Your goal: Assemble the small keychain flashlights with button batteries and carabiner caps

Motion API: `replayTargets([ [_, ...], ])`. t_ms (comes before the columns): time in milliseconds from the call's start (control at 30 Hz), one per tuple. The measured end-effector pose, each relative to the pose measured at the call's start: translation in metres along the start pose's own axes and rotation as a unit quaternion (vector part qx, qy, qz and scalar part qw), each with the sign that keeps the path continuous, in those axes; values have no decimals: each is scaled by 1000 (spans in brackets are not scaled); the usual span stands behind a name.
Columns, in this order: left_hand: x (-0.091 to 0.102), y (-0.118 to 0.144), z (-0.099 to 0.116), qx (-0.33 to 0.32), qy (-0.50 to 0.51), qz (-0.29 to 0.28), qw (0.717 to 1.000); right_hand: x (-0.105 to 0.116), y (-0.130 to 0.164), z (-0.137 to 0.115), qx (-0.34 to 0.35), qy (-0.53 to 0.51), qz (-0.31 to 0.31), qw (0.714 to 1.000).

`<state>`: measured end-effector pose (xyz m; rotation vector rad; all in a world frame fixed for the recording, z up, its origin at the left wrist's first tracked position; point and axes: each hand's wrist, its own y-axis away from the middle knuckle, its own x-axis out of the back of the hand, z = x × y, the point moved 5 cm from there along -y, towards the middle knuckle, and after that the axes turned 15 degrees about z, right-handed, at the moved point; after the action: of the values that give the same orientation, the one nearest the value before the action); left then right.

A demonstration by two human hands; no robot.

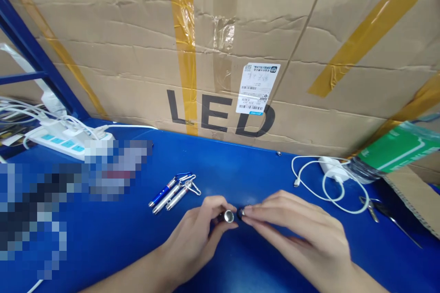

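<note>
My left hand (195,238) pinches a small silver-tipped penlight body (228,216) just above the blue table (240,165). My right hand (299,229) holds a small dark cap-like part (241,213) at its fingertips, right beside the penlight's silver end. The two pieces sit almost tip to tip, and I cannot tell whether they touch. Three more keychain penlights (173,192), one blue and two silver with wire clips, lie side by side on the table just left of my left hand.
A large taped cardboard box marked LED (220,55) stands along the back. A white power strip with plugs (65,139) lies far left. A white charger and coiled cable (330,178) and scissors (373,208) sit right, near a green packet (398,146).
</note>
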<state>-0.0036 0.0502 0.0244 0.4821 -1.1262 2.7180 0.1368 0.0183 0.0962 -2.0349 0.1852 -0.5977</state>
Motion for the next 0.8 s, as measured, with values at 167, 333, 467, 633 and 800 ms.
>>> replayTargets([
  [167, -5, 1, -1, 40, -15, -49, 998, -10, 11, 9, -25, -24, -35, 999],
  [333, -6, 0, -1, 56, -10, -59, 997, -12, 18, 18, -40, -38, -82, 995],
  [467, -6, 0, -1, 42, -10, -62, 997, -12, 15, 20, -35, -57, -110, 992],
  [633, -6, -1, -1, 31, -1, -57, 998, -13, 11, 32, -155, -99, -87, 979],
  [800, -5, -2, -9, 74, -11, -41, 996, -8, 9, 49, -163, 3, -147, 976],
])
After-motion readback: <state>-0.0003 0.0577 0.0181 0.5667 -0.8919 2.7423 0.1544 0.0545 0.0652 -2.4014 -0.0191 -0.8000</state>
